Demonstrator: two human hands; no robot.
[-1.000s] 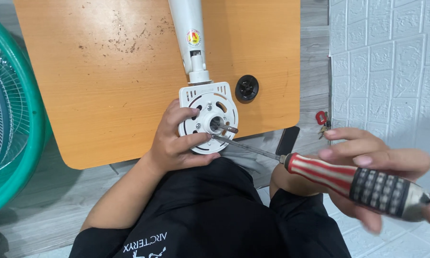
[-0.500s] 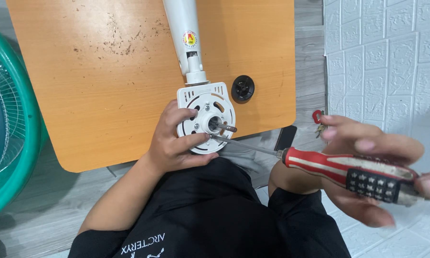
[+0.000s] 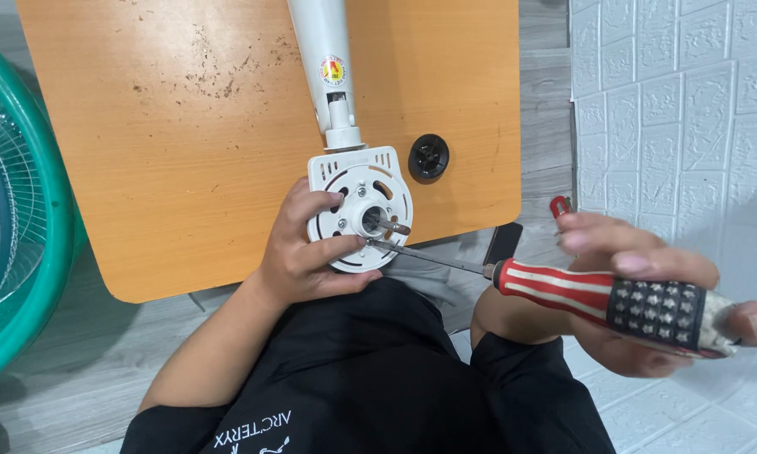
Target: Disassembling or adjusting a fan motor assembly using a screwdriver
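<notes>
Left hand (image 3: 298,256) wraps fingers round white fan motor housing (image 3: 360,206), at near edge of orange table (image 3: 185,151). Right hand (image 3: 647,294) grips red-and-white screwdriver (image 3: 601,303) tight (handle end black, bumpy). Metal tip touches housing near middle shaft. Black round knob (image 3: 429,156) just beside housing. Green fan guard (image 3: 13,227) far left.

The motor housing (image 3: 360,208) overhangs the near edge of the table (image 3: 185,143), with the round cap (image 3: 429,156) just to its right. The fan guard (image 3: 13,219) stands left of the table, and the tiled wall (image 3: 681,109) lies right. The screwdriver (image 3: 563,290) runs from the right into the housing face.
</notes>
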